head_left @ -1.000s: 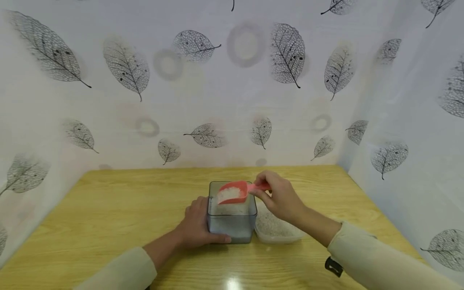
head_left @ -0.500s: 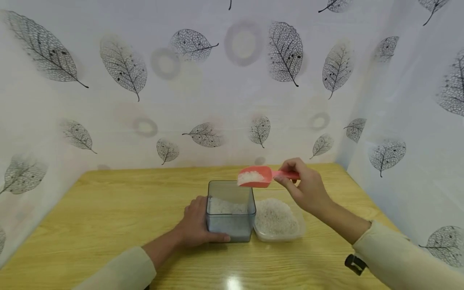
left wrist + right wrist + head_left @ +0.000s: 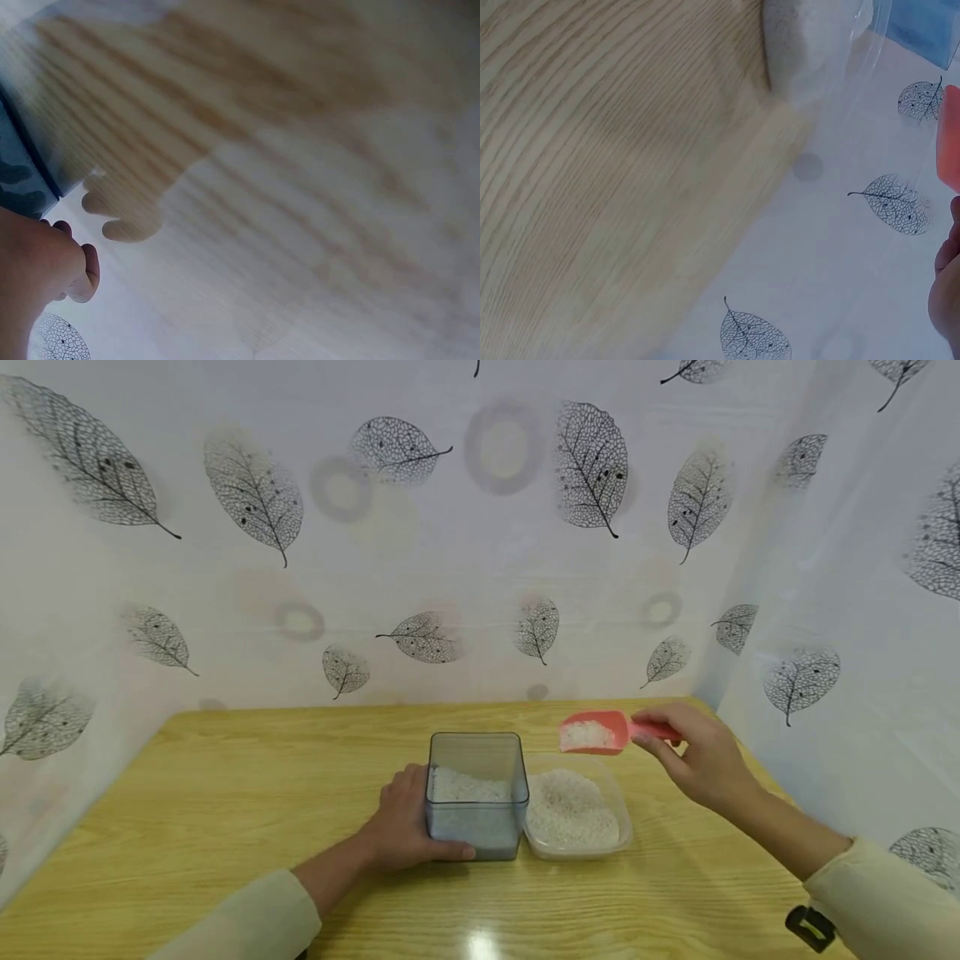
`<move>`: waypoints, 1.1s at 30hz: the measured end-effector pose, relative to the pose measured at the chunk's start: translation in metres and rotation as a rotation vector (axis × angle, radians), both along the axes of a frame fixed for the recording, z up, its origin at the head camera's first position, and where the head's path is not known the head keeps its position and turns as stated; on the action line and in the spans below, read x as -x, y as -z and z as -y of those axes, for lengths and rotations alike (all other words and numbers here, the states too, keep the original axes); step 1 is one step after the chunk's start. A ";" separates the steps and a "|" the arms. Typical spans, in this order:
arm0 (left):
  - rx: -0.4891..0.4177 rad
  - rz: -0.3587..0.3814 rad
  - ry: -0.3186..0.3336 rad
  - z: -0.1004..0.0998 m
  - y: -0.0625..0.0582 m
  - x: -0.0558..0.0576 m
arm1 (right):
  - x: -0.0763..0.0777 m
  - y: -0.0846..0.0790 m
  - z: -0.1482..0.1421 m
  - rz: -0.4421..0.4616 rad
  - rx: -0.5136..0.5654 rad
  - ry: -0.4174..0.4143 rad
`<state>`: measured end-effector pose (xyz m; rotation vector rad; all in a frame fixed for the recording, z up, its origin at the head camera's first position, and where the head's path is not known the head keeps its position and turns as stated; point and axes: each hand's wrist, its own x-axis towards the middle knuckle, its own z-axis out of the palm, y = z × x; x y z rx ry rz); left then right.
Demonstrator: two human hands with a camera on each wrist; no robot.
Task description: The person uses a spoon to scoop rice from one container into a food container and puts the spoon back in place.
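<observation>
My right hand (image 3: 701, 756) grips the handle of a coral-red scoop (image 3: 617, 732), level and bearing white grains that look like rice. The scoop is over the back part of a clear plastic tub (image 3: 626, 835) heaped with the same grains. My left hand (image 3: 405, 822) holds a square, grey see-through container (image 3: 480, 839) at its left side, thumb across the front. White grains (image 3: 468, 789) lie inside it. In the right wrist view only the edge of the scoop (image 3: 949, 142) and some fingers show; the left wrist view catches part of the left hand (image 3: 45, 262) beside the container's bluish wall.
Both containers stand side by side on a wood-grain table (image 3: 262, 793), the tub on the right. A white curtain printed with leaves (image 3: 450, 552) closes off the back and sides. A black band (image 3: 810, 928) is on the right wrist.
My right hand has carried the loaded scoop rightward, from over the square container to over the back of the tub. My left hand stays on the container.
</observation>
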<state>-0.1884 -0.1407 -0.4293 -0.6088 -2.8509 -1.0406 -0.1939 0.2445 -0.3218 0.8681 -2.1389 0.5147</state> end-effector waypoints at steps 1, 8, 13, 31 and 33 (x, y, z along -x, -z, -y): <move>-0.002 -0.001 0.000 0.000 0.000 0.000 | 0.000 0.001 -0.004 -0.002 -0.013 0.000; 0.010 -0.006 -0.001 0.000 -0.001 -0.001 | 0.001 0.004 -0.023 -0.009 -0.101 -0.032; 0.009 0.003 0.000 0.000 -0.002 -0.001 | 0.001 0.004 -0.029 -0.049 -0.174 -0.059; 0.012 0.009 0.001 0.001 -0.002 -0.001 | -0.011 -0.031 -0.002 -0.336 -0.439 -0.225; 0.013 0.009 0.001 0.000 -0.002 -0.001 | -0.012 -0.036 0.003 -0.339 -0.420 -0.228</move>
